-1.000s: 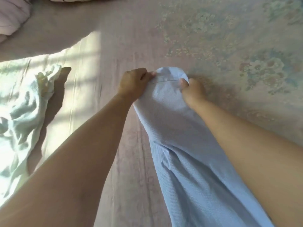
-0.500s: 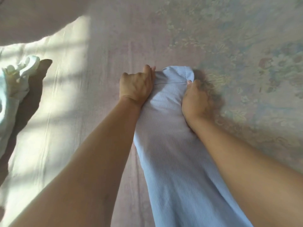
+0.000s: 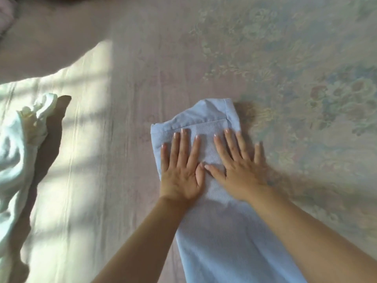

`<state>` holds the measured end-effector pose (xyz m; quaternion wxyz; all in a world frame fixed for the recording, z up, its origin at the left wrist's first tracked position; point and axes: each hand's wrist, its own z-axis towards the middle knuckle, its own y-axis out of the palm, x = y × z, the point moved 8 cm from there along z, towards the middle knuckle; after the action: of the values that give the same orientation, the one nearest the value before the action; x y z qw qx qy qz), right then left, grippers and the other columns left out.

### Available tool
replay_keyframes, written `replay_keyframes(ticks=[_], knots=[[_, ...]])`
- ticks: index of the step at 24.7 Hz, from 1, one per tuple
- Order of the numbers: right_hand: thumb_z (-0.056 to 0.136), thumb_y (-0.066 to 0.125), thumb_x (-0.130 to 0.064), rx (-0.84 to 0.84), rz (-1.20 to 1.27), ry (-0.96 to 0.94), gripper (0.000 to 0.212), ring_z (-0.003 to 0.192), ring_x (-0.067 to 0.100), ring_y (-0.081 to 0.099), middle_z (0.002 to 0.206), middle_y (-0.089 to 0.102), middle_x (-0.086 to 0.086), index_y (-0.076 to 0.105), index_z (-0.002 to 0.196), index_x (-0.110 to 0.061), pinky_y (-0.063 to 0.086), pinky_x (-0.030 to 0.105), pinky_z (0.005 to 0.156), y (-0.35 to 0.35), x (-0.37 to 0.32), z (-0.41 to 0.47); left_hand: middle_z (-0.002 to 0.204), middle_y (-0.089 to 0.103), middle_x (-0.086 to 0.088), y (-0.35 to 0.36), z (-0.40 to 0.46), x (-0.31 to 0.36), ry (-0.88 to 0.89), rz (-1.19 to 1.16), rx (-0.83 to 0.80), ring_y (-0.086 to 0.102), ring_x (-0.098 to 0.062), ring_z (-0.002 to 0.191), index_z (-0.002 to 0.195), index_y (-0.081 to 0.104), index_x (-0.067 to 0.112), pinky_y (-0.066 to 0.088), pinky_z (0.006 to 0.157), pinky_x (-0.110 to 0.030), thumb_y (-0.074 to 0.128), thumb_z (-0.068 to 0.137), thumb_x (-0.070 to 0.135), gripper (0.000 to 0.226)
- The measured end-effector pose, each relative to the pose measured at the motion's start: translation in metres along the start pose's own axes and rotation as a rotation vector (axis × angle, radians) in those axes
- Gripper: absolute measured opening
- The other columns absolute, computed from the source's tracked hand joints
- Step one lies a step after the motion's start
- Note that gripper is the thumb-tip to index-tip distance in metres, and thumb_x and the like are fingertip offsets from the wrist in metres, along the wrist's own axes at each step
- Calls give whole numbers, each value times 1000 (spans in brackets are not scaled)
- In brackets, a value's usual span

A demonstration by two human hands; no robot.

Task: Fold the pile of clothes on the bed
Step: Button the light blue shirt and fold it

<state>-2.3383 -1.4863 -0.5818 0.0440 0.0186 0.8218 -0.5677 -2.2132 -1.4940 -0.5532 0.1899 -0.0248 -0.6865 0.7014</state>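
Both hands have released their grip: left hand (image 3: pixel 180 170) and right hand (image 3: pixel 237 170) press flat, fingers spread wide, on the blue garment (image 3: pixel 214 231) at mid-bed (image 3: pixel 122 99).

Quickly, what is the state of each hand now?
Left hand: open, pressing flat on the blue garment.
Right hand: open, pressing flat on it too.

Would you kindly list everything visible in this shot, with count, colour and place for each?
blue garment: one, light blue, lying lengthwise on the bed at centre, its far end folded over.
crumpled cloth: one, pale white-green, bunched at the left edge in sunlight.
bedsheet: one, pinkish with a faded floral print at right, under everything.
pillow: part of one, pinkish, top left corner.
left hand: one, flat on the blue garment, fingers straight.
right hand: one, flat beside it, little finger past the garment's right edge.
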Motion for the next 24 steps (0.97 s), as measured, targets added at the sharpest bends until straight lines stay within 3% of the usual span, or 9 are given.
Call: replay_keyframes(ticks=[4, 11, 12, 14, 16, 17, 19, 21, 24], knots=[[68, -24, -77, -74, -41, 21, 80, 139, 21, -33, 148, -41, -6, -44, 132, -34, -14, 59, 110, 14, 10, 19, 152, 27, -16, 15, 13, -9, -10, 24, 8, 21, -35, 142, 145, 30, 14, 5, 112, -58, 26, 88, 38, 62], [69, -13, -81, -73, 49, -2, 78, 138, 19, -34, 143, -46, -13, -41, 132, -43, -19, 55, 110, 6, 17, 27, 154, 23, -14, 13, 24, -8, -39, -17, -63, 12, -29, 142, 146, 28, 17, 1, 111, -58, 21, 88, 41, 63], [72, -2, -83, -44, 103, -18, 82, 141, 20, -27, 148, -40, -12, -33, 137, -44, -13, 54, 113, 1, 15, 28, 156, 14, -10, 14, 24, -8, -46, -34, -74, 5, -26, 143, 147, 20, 20, -6, 113, -56, 17, 88, 43, 63], [79, 44, -72, 139, 504, 18, 92, 144, 21, 6, 157, -9, -3, -5, 149, -39, 15, 45, 115, -25, 11, 32, 156, -3, -3, 18, 22, -11, -45, -43, -99, -8, -19, 144, 147, 4, 26, -19, 112, -49, 8, 88, 45, 62], [72, 74, -49, 225, 973, 263, 104, 134, 17, 28, 152, 13, 5, 7, 149, -31, 30, 33, 104, -34, 21, 43, 157, -10, -3, 22, 21, -16, -34, -25, -104, -15, -17, 143, 147, -4, 28, -23, 110, -47, 3, 87, 46, 63], [70, 79, -42, 165, 1173, 400, 102, 129, 17, 37, 151, 23, 7, 16, 148, -22, 35, 32, 100, -32, 25, 49, 158, -12, -4, 25, 23, -18, -36, -25, -120, -17, -17, 144, 147, -8, 29, -25, 109, -47, 0, 86, 46, 64], [76, 78, -28, -145, 1488, 518, 66, 112, 18, 57, 137, 51, 12, 47, 131, -7, 47, 32, 94, -25, 15, 50, 158, -18, -4, 28, 24, -16, -66, 0, -178, -20, -19, 144, 145, -18, 28, -26, 107, -49, -4, 84, 47, 65], [85, 68, -14, -397, 1499, 469, 39, 108, 22, 62, 123, 63, 12, 59, 121, -3, 50, 32, 91, -36, -3, 35, 157, -23, -2, 20, 16, -15, -81, 21, -182, -22, -19, 144, 141, -25, 28, -21, 109, -56, 3, 91, 46, 61], [84, 64, 0, -373, 1509, 289, 30, 104, 21, 66, 110, 70, 8, 65, 113, -6, 54, 31, 83, -73, -11, 3, 159, -14, -6, -32, -14, -36, -227, -522, 22, -12, -21, 146, 149, -14, 20, -8, 114, -51, 44, 96, 46, 83]])
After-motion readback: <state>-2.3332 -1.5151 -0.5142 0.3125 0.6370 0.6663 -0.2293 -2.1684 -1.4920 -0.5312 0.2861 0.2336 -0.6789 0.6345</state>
